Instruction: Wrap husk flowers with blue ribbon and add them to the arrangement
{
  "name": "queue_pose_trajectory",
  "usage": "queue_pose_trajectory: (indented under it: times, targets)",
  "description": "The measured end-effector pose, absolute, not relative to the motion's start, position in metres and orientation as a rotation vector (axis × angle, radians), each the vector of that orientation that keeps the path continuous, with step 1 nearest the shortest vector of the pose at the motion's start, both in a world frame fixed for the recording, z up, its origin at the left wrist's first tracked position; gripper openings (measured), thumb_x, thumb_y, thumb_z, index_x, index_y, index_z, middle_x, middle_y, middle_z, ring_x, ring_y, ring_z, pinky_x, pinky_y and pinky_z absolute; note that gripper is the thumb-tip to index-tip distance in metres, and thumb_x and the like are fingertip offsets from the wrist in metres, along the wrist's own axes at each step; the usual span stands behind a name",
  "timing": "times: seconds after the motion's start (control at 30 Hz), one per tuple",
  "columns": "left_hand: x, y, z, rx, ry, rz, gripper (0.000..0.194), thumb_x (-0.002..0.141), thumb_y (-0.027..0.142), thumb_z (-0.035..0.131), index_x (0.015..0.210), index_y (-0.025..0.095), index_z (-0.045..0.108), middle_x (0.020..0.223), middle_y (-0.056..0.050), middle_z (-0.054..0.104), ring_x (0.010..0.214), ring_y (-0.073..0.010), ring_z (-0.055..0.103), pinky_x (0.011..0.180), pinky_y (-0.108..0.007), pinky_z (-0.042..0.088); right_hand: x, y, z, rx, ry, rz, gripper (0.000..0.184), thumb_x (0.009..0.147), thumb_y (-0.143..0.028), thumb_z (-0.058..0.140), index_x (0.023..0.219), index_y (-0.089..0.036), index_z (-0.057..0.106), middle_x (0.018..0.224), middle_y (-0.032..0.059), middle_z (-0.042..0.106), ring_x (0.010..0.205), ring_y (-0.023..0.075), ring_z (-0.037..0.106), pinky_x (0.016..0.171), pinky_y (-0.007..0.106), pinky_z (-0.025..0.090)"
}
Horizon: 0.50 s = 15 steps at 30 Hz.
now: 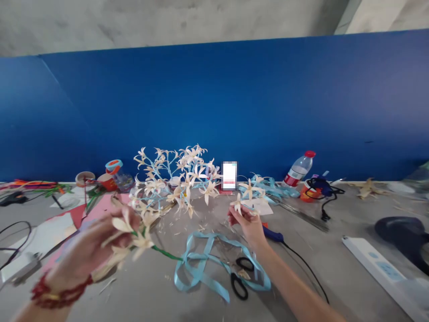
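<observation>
My left hand (110, 230), wearing a red beaded bracelet and slightly blurred, is closed around a spray of cream artificial flowers (144, 241) on a green-wrapped stem. The stem points right, its end by a loose pale blue ribbon (201, 266) on the table. Farther right, my right hand (246, 219) pinches a small cream flower (238, 204); the exact grip on its stem is hidden by the fingers. Black-handled scissors (239, 286) lie among the ribbon loops. Beyond my hands stands a bunch of cream flowers with pale blue stems (174, 172).
A phone with a lit screen (229, 175) stands at the back. To the right are a tilted plastic bottle (298, 170), a blue-handled corded tool (273, 234) and a white power strip (378, 268). Papers (43, 237) and cables lie left. Scraps litter the grey table (150, 295).
</observation>
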<state>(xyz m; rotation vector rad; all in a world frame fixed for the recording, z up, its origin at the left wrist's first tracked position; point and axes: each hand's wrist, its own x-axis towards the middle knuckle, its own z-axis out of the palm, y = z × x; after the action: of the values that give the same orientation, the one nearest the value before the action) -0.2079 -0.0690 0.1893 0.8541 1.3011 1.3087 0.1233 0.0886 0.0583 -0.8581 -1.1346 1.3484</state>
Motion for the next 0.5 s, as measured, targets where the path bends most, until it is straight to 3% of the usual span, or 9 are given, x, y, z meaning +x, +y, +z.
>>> queue_pose_trajectory:
  times: [0.13, 0.23, 0.33, 0.5]
  targets:
    - [-0.175, -0.073, 0.109, 0.543, 1.262, 1.236, 0.014, 0.07, 0.031, 0.074, 0.076, 0.019, 0.07, 0.075, -0.003, 0.066, 0.053, -0.0103, 0.051, 0.049, -0.021, 0.043, 0.124, 0.087, 0.06, -0.865, -1.146, 1.355, 0.03, 0.068, -0.043, 0.079, 0.074, -0.016, 0.069, 0.065, 0.0031, 0.067, 0.05, 0.0146, 0.058, 0.048, 0.028, 0.053]
    - [-0.18, -0.062, 0.071, 0.519, 1.347, 1.174, 0.016, 0.066, 0.031, 0.074, 0.07, 0.018, 0.067, 0.06, -0.001, 0.059, 0.052, -0.0128, 0.054, 0.046, -0.022, 0.042, 0.124, 0.086, 0.063, -0.864, -1.177, 1.362, 0.028, 0.07, -0.042, 0.078, 0.074, -0.017, 0.068, 0.066, 0.0024, 0.067, 0.049, 0.0137, 0.058, 0.048, 0.027, 0.052]
    - [-0.192, -0.041, 0.059, 0.928, 1.612, 1.054, 0.023, 0.072, 0.041, 0.063, 0.072, 0.019, 0.064, 0.068, -0.003, 0.064, 0.06, -0.0168, 0.06, 0.051, -0.025, 0.047, 0.124, 0.085, 0.067, -0.857, -1.197, 1.354, 0.026, 0.072, -0.042, 0.077, 0.074, -0.017, 0.067, 0.067, 0.0017, 0.068, 0.049, 0.0129, 0.059, 0.048, 0.026, 0.052]
    - [-0.203, -0.008, 0.065, 1.225, 1.87, 0.995, 0.024, 0.076, 0.039, 0.063, 0.088, 0.019, 0.066, 0.083, -0.008, 0.069, 0.073, -0.0266, 0.066, 0.051, -0.03, 0.047, 0.13, 0.086, 0.072, -0.839, -1.215, 1.325, 0.029, 0.075, -0.045, 0.074, 0.075, -0.017, 0.065, 0.069, 0.0023, 0.069, 0.048, 0.0135, 0.06, 0.048, 0.026, 0.053]
